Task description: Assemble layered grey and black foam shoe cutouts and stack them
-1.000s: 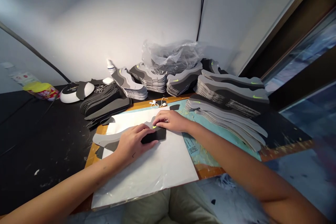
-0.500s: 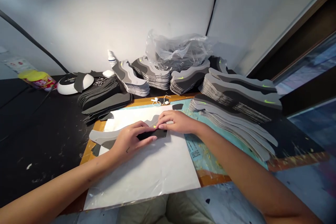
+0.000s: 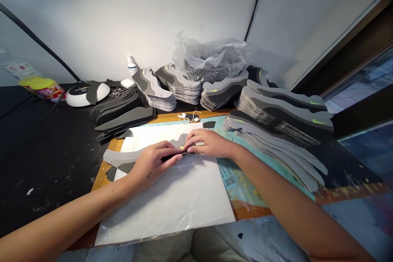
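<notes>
A long grey shoe-upper piece (image 3: 123,157) with a small yellow-green mark lies on a white plastic-covered sheet (image 3: 172,196). My left hand (image 3: 152,163) rests on its middle, fingers curled and pinching a small dark piece (image 3: 172,157) at the grey piece's right end. My right hand (image 3: 207,143) meets it from the right, fingertips pressed down on the same spot by the yellow-green mark. A pale, clear patch shows on the sheet just below the fingertips.
Tall stacks of grey and dark cut shoe pieces (image 3: 276,118) fill the back and right of the table; dark pieces (image 3: 123,114) are piled at the left. A crumpled clear bag (image 3: 211,55), a white round device (image 3: 87,94), a yellow-lidded jar (image 3: 41,88) and white earphones (image 3: 187,118) stand behind.
The dark piece that lay flat and wide under my fingers now shows only as a thin sliver between them. My view has shifted slightly; both hands stay in place.
</notes>
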Tool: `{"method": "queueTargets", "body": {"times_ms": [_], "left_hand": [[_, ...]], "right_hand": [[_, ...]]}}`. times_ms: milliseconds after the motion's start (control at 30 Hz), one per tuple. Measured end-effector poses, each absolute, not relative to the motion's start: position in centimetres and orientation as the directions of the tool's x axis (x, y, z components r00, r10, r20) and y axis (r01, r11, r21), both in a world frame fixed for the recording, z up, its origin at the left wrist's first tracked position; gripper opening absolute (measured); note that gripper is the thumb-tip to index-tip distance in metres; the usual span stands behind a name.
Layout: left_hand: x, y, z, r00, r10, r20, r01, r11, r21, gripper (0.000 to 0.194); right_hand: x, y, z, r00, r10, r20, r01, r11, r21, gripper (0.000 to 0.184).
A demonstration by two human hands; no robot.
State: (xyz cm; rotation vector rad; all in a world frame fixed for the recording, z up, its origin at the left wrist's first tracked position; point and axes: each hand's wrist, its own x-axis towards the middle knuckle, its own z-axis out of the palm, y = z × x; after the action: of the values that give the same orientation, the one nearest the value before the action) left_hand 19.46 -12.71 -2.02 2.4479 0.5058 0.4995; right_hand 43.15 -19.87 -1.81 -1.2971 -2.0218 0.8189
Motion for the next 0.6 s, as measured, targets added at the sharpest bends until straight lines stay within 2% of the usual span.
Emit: {"method": "queueTargets", "body": {"times_ms": [133, 300, 433, 600], "left_hand": [[19.4, -12.8, -2.2, 0.840, 0.438, 0.321, 0.192, -0.792, 0.580, 0.029], [19.4, -12.7, -2.7, 0.808, 0.353, 0.472, 0.165, -0.904, 0.393, 0.032], [19.4, -12.6, -3.0, 0.827, 0.357, 0.434, 0.201, -0.909, 0.365, 0.032], [19.4, -12.5, -3.4, 0.850, 0.329, 0.412, 0.187, -0.919, 0.346, 0.033]], "right_hand": [[43.4, -20.1, -1.7, -0.340, 0.929, 0.143, 0.543, 0.318, -0.777, 0.017], [43.3, -20.3, -1.3, -0.310, 0.943, 0.122, 0.564, 0.285, -0.775, 0.012], [43.1, -20.3, -1.2, -0.255, 0.964, 0.076, 0.606, 0.220, -0.764, 0.011], [43.5, -20.1, -1.5, -0.296, 0.952, 0.078, 0.605, 0.250, -0.756, 0.012]]}}
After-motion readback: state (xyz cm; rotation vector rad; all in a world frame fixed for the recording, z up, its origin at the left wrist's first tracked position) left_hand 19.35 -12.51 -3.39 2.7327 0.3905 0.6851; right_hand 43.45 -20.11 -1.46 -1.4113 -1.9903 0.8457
